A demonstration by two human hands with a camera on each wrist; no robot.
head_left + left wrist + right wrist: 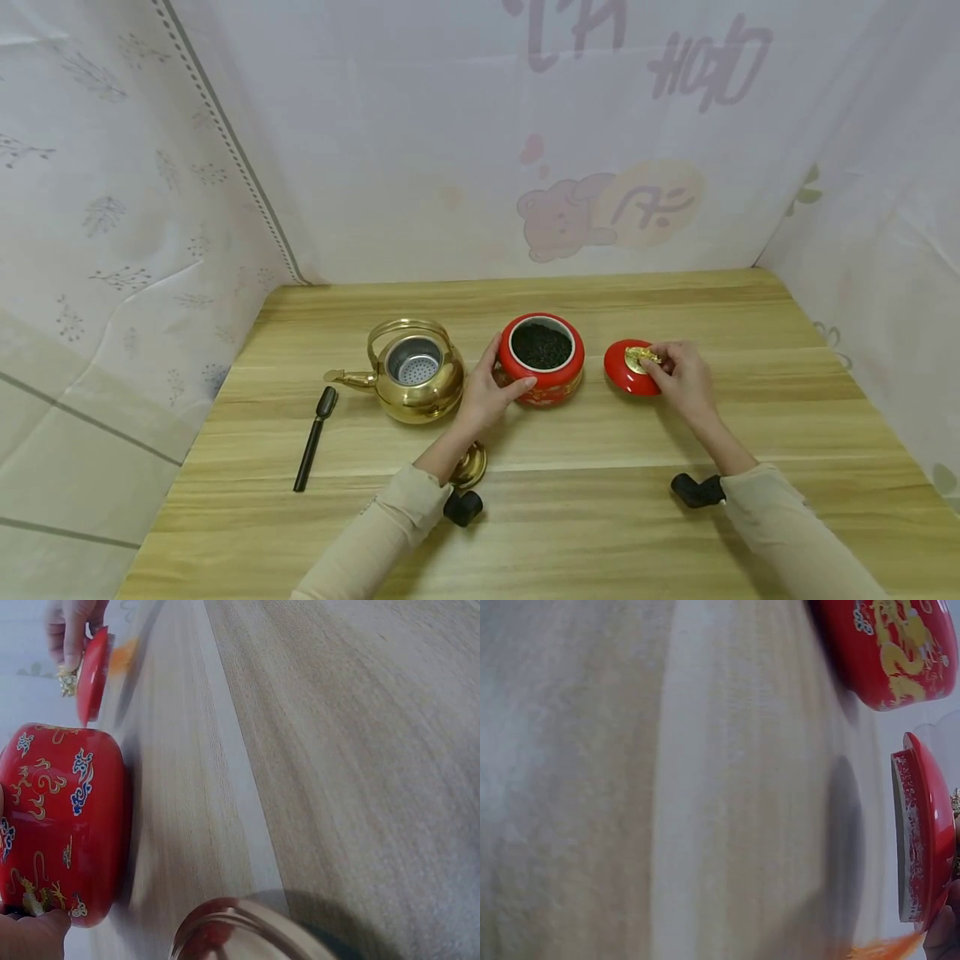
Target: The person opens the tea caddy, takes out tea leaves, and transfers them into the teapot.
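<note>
Sitting upright on the pale wood-patterned table [585, 517], the round, shiny red jar [555, 385] held dark, crumbly bits [542, 345]. The left hand [486, 396] curved around it from 8 o'clock, maybe to stop it sliding, so the jar touched that hand at its 2 o'clock. At the jar's 3 o'clock, apart from it, was the shiny red round lid [626, 382] with a gold knob [634, 358]. The right hand [684, 379] pinched the knob, likely the easiest bit to grab, so the lid was at that hand's 9 o'clock, just above the table. A fat gold metal teapot [420, 404] stood at the jar's 9 o'clock. A small round gold lid [471, 467] lay at 7 o'clock, partly hidden, and a long black scoop [312, 442] lay past the teapot, between 8 and 9.
</note>
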